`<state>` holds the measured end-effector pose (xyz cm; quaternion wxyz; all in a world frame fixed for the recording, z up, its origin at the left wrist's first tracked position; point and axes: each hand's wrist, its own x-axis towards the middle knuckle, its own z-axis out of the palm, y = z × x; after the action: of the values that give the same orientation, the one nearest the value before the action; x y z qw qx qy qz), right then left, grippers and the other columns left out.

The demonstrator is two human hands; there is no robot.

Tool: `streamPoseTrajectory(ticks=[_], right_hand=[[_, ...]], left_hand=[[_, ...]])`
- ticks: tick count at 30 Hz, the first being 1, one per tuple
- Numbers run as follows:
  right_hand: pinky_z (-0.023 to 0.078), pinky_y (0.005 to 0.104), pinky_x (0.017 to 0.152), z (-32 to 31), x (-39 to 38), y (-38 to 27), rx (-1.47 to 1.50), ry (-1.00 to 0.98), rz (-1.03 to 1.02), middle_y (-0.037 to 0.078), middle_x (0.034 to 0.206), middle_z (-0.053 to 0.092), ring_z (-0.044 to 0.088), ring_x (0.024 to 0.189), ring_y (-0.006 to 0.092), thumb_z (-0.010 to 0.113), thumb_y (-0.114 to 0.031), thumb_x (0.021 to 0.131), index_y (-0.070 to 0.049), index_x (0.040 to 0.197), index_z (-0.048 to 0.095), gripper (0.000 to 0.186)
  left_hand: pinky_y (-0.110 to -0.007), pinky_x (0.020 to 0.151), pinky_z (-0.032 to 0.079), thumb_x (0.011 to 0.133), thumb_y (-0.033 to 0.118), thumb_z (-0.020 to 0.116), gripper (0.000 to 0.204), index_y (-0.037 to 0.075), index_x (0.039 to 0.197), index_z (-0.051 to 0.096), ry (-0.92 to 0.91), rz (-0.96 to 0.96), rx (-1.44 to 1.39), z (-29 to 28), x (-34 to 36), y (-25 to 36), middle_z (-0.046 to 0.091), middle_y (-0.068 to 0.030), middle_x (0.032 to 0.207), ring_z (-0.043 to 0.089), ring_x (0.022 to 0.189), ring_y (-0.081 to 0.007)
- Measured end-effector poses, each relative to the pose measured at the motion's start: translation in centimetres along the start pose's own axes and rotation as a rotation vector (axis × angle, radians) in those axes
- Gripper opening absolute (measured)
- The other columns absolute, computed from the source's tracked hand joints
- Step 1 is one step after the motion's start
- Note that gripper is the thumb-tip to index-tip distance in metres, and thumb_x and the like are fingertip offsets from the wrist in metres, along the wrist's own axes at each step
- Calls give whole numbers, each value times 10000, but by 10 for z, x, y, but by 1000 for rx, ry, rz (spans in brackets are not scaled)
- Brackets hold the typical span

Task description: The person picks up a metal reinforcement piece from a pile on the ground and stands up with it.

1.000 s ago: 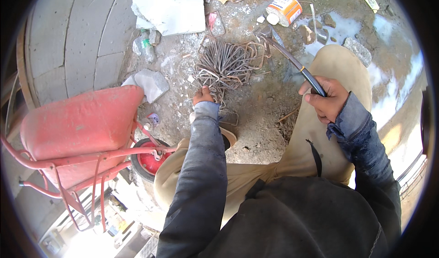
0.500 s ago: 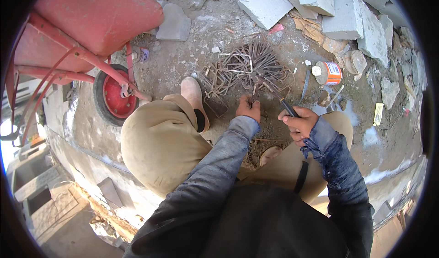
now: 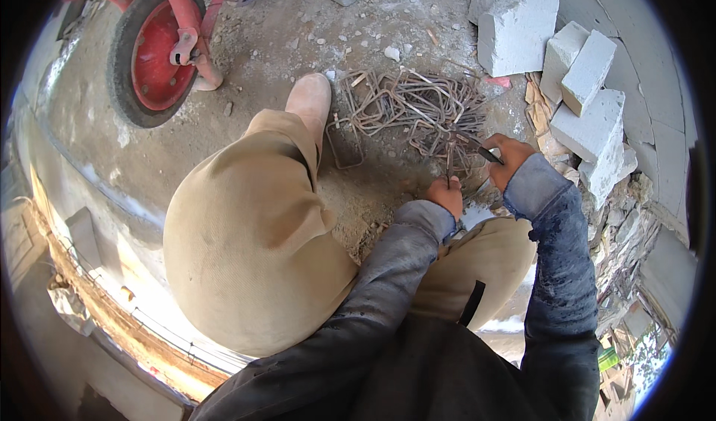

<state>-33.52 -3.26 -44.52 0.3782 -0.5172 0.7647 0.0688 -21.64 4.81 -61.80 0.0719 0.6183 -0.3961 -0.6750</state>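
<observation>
Head view, right hand (image 3: 511,158): I see fingers wrapped round the dark handle of a long-handled tool (image 3: 489,155); its far end reaches left into the rods, probably held this far back for reach.
Left hand (image 3: 445,196): fingers closed on a thin dark bar (image 3: 450,167) pointing away from the body; can't tell if loose rod or part of the tool. The low hold likely spares the knuckles.
Bent metal rods (image 3: 410,108): tangled heap on the ground, just beyond the left hand, left of the right.
Boot (image 3: 309,99): left of both hands, beside the heap; looks planted for balance.
White blocks (image 3: 518,29): beyond the right hand; hard edges bound that side.
Wheelbarrow wheel (image 3: 162,52): well left of the grip.
Room: dirt ground (image 3: 253,70) between wheel and boot gives most space; right knee (image 3: 488,264) crowds the left hand from below.
</observation>
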Motion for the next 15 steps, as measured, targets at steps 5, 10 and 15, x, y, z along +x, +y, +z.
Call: streamPoseTrajectory(ticks=[5,10,15], right_hand=[[458,360,647,-6,19,-15,-158,-24,-64,205,771,577,585,722,329,527,-52,677,-30,955,547,279],[470,346,646,1,24,-19,-137,-71,38,183,723,593,606,717,311,536,-62,683,-11,972,542,294],[473,347,648,18,18,-9,46,16,32,195,682,586,613,711,300,534,-69,706,-5,995,527,296]], left_hand=[[-387,649,432,840,257,481,291,15,742,609,62,-80,49,-10,-13,39,595,-189,715,573,703,-331],[-422,667,431,831,266,478,296,16,759,620,-31,-213,82,-15,-12,46,601,-201,749,570,746,-374],[-429,668,437,818,238,485,269,6,775,613,38,-115,230,-29,-10,48,597,-211,751,568,732,-387]])
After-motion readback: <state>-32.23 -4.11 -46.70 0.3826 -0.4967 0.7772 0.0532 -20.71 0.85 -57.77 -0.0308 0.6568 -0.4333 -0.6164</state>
